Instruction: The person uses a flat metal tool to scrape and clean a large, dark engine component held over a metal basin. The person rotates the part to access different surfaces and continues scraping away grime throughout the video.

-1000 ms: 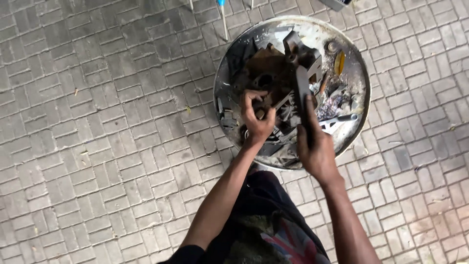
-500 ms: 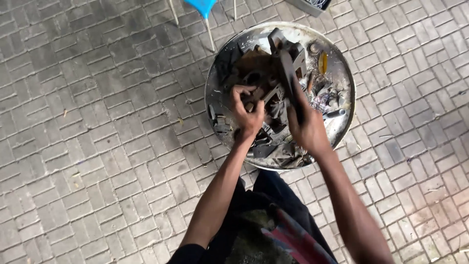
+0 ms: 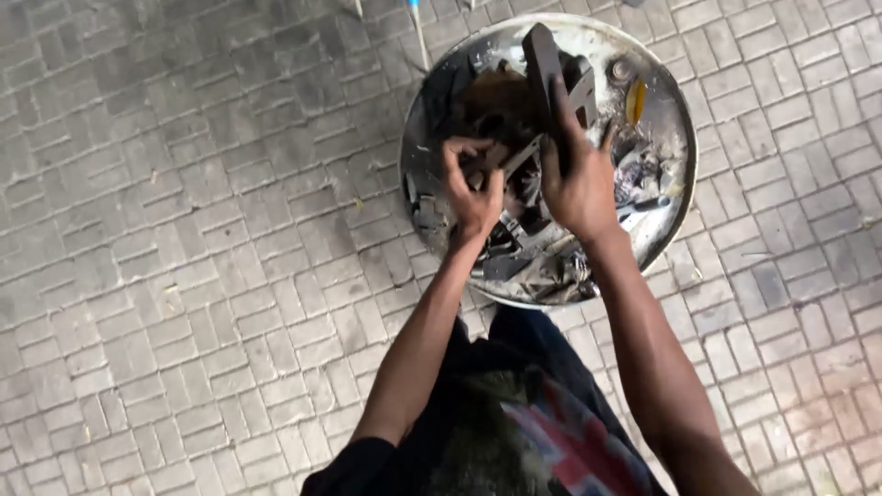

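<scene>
Here, in the head view, a round metal basin point(image 3: 675, 119) sits on grey paving bricks point(image 3: 202, 230), heaped with dark, greasy scrap: flat brackets, bars, a rusty brown lump point(image 3: 496, 101) near the middle, a small round cap point(image 3: 621, 70) and a yellow piece point(image 3: 636, 101) toward the far rim. Both arms reach down into it over dark clothing with a red and blue print point(image 3: 570, 441).

The left hand point(image 3: 475, 193) has its fingers curled tight around a small metal piece point(image 3: 491, 158) among the scrap at the basin's centre. The right hand point(image 3: 579, 179) is clamped around the lower end of a long dark flat metal part point(image 3: 544, 60), which stands tilted up out of the heap, its upper end well above the other pieces. A blue chair leg point(image 3: 415, 23) shows just beyond the basin's far left edge.

Compared with half a second ago, the flat part stands higher and more upright out of the pile, and the left hand's fingers have drawn further in around the small piece.
</scene>
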